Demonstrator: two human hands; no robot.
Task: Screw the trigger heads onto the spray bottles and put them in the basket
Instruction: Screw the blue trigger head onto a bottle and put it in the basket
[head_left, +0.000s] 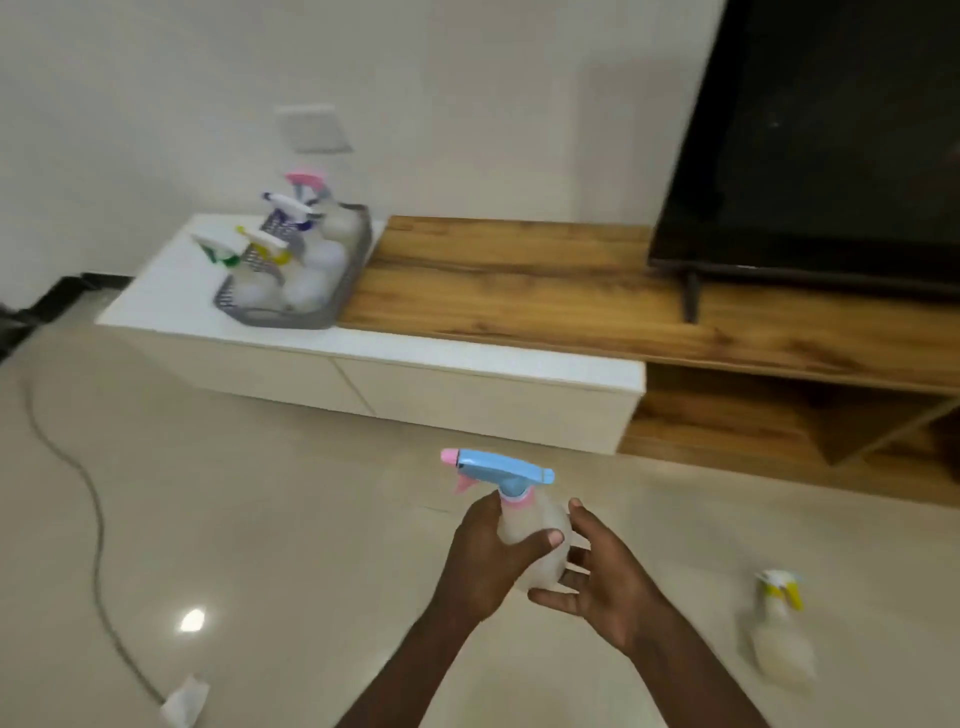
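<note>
A clear spray bottle with a blue and pink trigger head on its neck is held upright over the floor. My left hand wraps its body from the left, thumb across the front. My right hand cups the bottle from the right and below, fingers spread. A grey basket stands on the white cabinet top at the far left, holding several bottles with pink, purple, yellow and green heads. Another bottle with a yellow and white head stands on the floor at the right.
A low white cabinet joins a wooden TV bench carrying a black television. A dark cable runs across the tiled floor at the left, ending near a white plug.
</note>
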